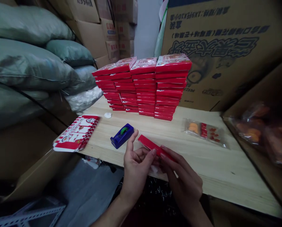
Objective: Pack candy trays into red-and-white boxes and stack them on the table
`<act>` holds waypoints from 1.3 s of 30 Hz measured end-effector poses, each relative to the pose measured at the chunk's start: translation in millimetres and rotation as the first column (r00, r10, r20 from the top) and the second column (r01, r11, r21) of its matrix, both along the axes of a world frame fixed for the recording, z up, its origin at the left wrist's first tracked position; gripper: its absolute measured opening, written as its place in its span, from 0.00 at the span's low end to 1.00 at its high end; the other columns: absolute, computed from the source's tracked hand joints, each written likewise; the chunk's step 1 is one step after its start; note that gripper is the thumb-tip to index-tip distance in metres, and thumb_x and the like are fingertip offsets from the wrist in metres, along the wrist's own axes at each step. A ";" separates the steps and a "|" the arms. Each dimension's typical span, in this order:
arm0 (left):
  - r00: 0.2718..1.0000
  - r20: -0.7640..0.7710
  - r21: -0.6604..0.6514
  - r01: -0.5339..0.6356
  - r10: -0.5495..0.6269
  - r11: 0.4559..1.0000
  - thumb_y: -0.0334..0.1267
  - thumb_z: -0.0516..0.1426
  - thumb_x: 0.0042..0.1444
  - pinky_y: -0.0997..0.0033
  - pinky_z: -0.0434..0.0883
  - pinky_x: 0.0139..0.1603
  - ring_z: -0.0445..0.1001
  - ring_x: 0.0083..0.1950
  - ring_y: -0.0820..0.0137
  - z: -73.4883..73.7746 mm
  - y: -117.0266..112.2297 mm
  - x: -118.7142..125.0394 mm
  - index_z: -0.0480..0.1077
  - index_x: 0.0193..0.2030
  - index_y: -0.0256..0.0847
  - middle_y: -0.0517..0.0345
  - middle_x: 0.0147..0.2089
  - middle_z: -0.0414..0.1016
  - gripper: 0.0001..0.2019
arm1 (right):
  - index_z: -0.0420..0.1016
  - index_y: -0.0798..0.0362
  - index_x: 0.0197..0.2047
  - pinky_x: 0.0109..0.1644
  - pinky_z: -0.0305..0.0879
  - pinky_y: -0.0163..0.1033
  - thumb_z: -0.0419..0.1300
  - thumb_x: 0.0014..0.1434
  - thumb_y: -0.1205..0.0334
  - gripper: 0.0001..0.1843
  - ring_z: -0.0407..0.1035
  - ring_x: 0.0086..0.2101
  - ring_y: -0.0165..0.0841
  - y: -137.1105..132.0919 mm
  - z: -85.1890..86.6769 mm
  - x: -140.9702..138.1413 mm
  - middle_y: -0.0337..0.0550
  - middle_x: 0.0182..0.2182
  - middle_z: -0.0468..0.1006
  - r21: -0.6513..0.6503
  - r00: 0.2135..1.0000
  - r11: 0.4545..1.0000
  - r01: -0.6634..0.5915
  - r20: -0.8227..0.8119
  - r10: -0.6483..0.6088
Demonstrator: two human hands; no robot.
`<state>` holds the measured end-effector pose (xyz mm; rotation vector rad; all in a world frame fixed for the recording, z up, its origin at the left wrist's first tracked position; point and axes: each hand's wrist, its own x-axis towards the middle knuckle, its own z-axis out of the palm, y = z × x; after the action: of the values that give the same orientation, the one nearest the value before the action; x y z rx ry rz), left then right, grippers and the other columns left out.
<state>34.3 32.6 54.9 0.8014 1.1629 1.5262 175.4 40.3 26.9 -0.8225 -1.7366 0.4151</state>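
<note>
Stuffed sacks [30,60] crowd the left side of the room, beside a pale wooden tabletop [226,171]. At its near left corner lies a pile of printed flat cards [76,132]. Further right come a small white lump [108,115] and a blue tape dispenser [122,135] with a green core, while red boxes [143,91] stand in tall stacks toward the far edge.

Over the middle of the near edge, the left hand [138,160] has its thumb and curled fingers nearly closed on a thin red box [152,145], one finger sticking up free. On the box's other end, the right hand [183,176] has a close grip, fingers bent over the narrow side. It looks like light, folded card: fairly stiff along the edges, easily dented across the broad face, and a little slick if glossy. Narrow sides near the corners should be the safest hold, with only a light pinch.

Toward the right edge lies a clear packet [203,130]; beyond that edge are bagged orange pieces [254,129].
</note>
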 end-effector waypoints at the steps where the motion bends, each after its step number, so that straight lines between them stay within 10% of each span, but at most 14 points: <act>1: 1.000 -0.008 -0.014 0.021 -0.021 1.000 0.45 0.67 0.58 0.64 0.80 0.37 0.81 0.30 0.65 -3.2 0.4 -2.5 0.43 0.77 0.47 0.63 0.29 0.79 0.48 | 0.75 0.29 0.63 0.57 0.80 0.47 0.61 0.65 0.77 0.33 0.79 0.54 0.39 -1.1 0.5 -0.3 0.32 0.60 0.79 0.003 1.000 1.000 0.003 -0.001 -0.003; 5: 0.960 -0.278 -0.059 0.007 -0.023 0.998 0.48 0.70 0.55 0.66 0.75 0.33 0.76 0.28 0.67 -13.4 3.2 -16.3 0.51 0.74 0.49 0.65 0.27 0.74 0.46 | 0.76 0.28 0.61 0.57 0.80 0.47 0.61 0.66 0.76 0.32 0.79 0.53 0.38 -1.0 5.7 2.8 0.30 0.59 0.79 -0.028 1.000 0.999 0.021 -0.019 -0.022; 9: 0.601 -0.724 0.334 -0.124 0.338 0.934 0.47 0.73 0.50 0.57 0.75 0.50 0.75 0.48 0.59 -6.9 10.3 -34.0 0.63 0.69 0.56 0.55 0.49 0.75 0.41 | 0.79 0.32 0.57 0.56 0.80 0.47 0.62 0.67 0.73 0.25 0.78 0.54 0.39 8.6 16.2 16.4 0.34 0.58 0.81 -0.138 0.997 0.988 -0.065 -0.038 0.061; 14: 0.318 -0.895 0.441 0.519 0.314 0.732 0.36 0.66 0.61 0.48 0.65 0.69 0.63 0.70 0.55 12.5 27.6 -52.8 0.75 0.59 0.59 0.59 0.64 0.75 0.21 | 0.84 0.35 0.51 0.55 0.80 0.48 0.63 0.67 0.69 0.18 0.80 0.51 0.38 22.9 19.5 33.2 0.37 0.53 0.84 -0.280 0.981 0.940 -0.194 -0.060 0.185; 17: 0.362 -0.903 0.406 0.548 0.231 0.731 0.34 0.63 0.64 0.49 0.66 0.68 0.67 0.67 0.57 5.0 35.5 -60.1 0.76 0.58 0.55 0.59 0.59 0.80 0.18 | 0.86 0.38 0.48 0.56 0.79 0.50 0.64 0.67 0.66 0.13 0.79 0.51 0.40 28.2 6.8 35.7 0.40 0.51 0.85 -0.370 0.978 0.908 -0.195 -0.147 0.150; 22: 0.691 -0.721 0.154 0.236 -0.055 0.959 0.40 0.69 0.57 0.51 0.68 0.66 0.70 0.67 0.55 -44.5 22.6 -63.8 0.63 0.71 0.50 0.47 0.69 0.70 0.37 | 0.86 0.46 0.45 0.51 0.80 0.50 0.70 0.62 0.59 0.08 0.82 0.46 0.41 35.0 -31.6 46.2 0.46 0.48 0.87 -0.596 0.853 0.799 -0.080 -0.455 -0.254; 25: 0.820 -0.429 -0.116 0.367 -0.379 0.923 0.42 0.72 0.52 0.54 0.73 0.61 0.75 0.62 0.54 -77.8 6.7 -59.2 0.63 0.71 0.46 0.44 0.66 0.73 0.41 | 0.86 0.48 0.43 0.49 0.80 0.48 0.73 0.57 0.57 0.10 0.83 0.41 0.40 36.8 -54.3 54.3 0.46 0.45 0.88 -0.641 0.727 0.766 -0.057 -0.553 -0.408; 29: 0.832 -0.238 -0.193 0.465 -0.501 0.864 0.42 0.68 0.58 0.59 0.76 0.54 0.81 0.51 0.57 -102.1 1.2 -53.2 0.76 0.59 0.39 0.47 0.54 0.83 0.23 | 0.87 0.50 0.42 0.44 0.78 0.44 0.75 0.54 0.54 0.13 0.81 0.36 0.36 36.0 -83.5 59.5 0.45 0.40 0.89 -0.670 0.695 0.738 0.076 -0.495 -0.521; 36: 0.590 -0.561 -0.232 0.561 -0.581 0.794 0.44 0.59 0.65 0.64 0.74 0.54 0.81 0.51 0.57 -109.2 50.0 -62.5 0.84 0.41 0.40 0.51 0.50 0.84 0.13 | 0.85 0.53 0.45 0.42 0.79 0.47 0.71 0.57 0.50 0.18 0.82 0.36 0.39 41.9 -126.6 65.2 0.49 0.41 0.88 -0.677 0.797 0.720 0.150 -0.349 -0.494; 39: 0.539 -0.648 -0.243 0.522 -0.537 0.817 0.45 0.60 0.64 0.62 0.73 0.54 0.81 0.52 0.56 -116.3 72.2 -59.8 0.81 0.50 0.42 0.51 0.51 0.84 0.14 | 0.84 0.54 0.45 0.42 0.79 0.48 0.65 0.62 0.46 0.20 0.82 0.36 0.42 51.3 -132.5 72.1 0.50 0.39 0.88 -0.631 0.873 0.747 0.210 -0.223 -0.434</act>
<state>-25.6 104.8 -61.4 1.6448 1.2761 0.6732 247.5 91.6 -105.6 -1.3841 -1.0781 0.8337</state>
